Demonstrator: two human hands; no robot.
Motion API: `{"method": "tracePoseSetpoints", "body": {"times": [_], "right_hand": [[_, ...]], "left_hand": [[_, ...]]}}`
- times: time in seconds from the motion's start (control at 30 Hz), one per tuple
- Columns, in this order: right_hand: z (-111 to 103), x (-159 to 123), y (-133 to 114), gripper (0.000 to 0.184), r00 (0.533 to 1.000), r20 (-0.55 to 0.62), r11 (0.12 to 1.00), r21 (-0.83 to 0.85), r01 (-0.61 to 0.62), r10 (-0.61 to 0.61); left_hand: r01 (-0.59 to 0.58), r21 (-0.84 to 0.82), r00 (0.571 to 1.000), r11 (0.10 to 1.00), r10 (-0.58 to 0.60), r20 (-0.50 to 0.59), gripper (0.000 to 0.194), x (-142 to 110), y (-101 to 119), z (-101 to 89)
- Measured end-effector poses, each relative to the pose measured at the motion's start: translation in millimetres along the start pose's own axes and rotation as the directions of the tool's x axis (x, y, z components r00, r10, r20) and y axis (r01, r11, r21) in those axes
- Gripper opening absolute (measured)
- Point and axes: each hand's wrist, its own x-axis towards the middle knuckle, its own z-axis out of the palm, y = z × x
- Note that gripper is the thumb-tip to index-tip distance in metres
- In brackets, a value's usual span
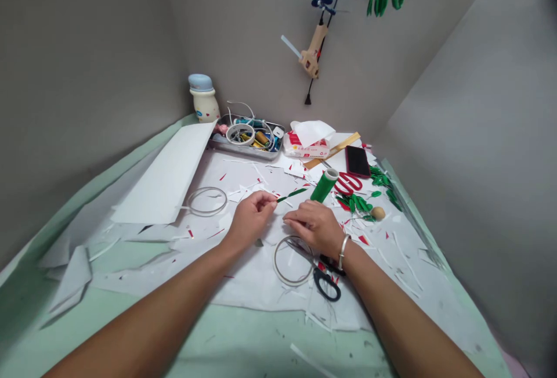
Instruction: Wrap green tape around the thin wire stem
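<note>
My left hand [253,214] pinches one end of a slim green leaf-like piece [292,194], which points away to the right. My right hand [317,225], with a silver bangle on its wrist, is closed, thumb against fingers. Anything in that pinch is too fine to make out. Just behind it stands a green thread spool [324,186], tilted. Below it lie black-handled scissors [327,285], partly hidden by the hand, and a thin ring-shaped coil [275,263]. Green leaf pieces [357,202] and a small tan ball [378,213] are to its right.
Paper scraps litter the white sheet. At the back are a metal tray [248,150] of supplies, a tissue pack [307,147], red-handled scissors [348,183] and a phone [357,161]. A white board [167,175] lies left. A glue gun [313,53] hangs on the wall.
</note>
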Motion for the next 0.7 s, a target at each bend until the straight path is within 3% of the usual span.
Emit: {"method": "tracePoseSetpoints", "body": {"times": [0.07,0.17,0.27,0.37,0.47,0.57,0.7], "right_hand": [[-1.8,0.4,-1.2,0.019,0.999,-0.030,0.999,-0.031,0.023,-0.024],[-6.2,0.7,2.2,0.020,0.995,-0.098,1.000,-0.006,-0.008,0.007],[-9.3,-0.1,9.5,0.019,0.984,-0.141,0.988,0.125,-0.088,0.105],[-9.8,-2.0,17.2,0.018,0.967,-0.151,0.954,0.251,-0.163,0.205],[-7.4,-3.4,20.4,0.018,0.963,-0.137,0.947,0.257,-0.191,0.231],[-2.9,-2.8,15.8,0.017,0.986,-0.088,0.977,0.173,-0.124,0.140],[0.4,-0.6,3.8,0.017,1.000,-0.016,0.999,0.032,0.019,-0.019]], "left_hand": [[-0.090,0.171,0.996,0.981,0.091,0.003,0.012,-2.3,-0.6,0.1],[-0.259,0.341,0.964,0.904,0.218,0.155,0.015,-7.7,2.4,0.2],[-0.368,0.299,0.902,0.880,0.260,0.344,0.019,-12.0,7.7,0.7],[-0.346,0.145,0.875,0.927,0.263,0.406,0.017,-11.9,11.4,0.3],[-0.190,-0.003,0.921,0.982,0.179,0.345,0.014,-7.9,11.1,-0.9],[-0.035,-0.103,0.976,0.994,0.056,0.212,0.020,-3.0,7.6,-1.6],[-0.017,-0.018,0.999,1.000,0.017,0.047,0.020,-0.8,3.1,-0.8]]}}
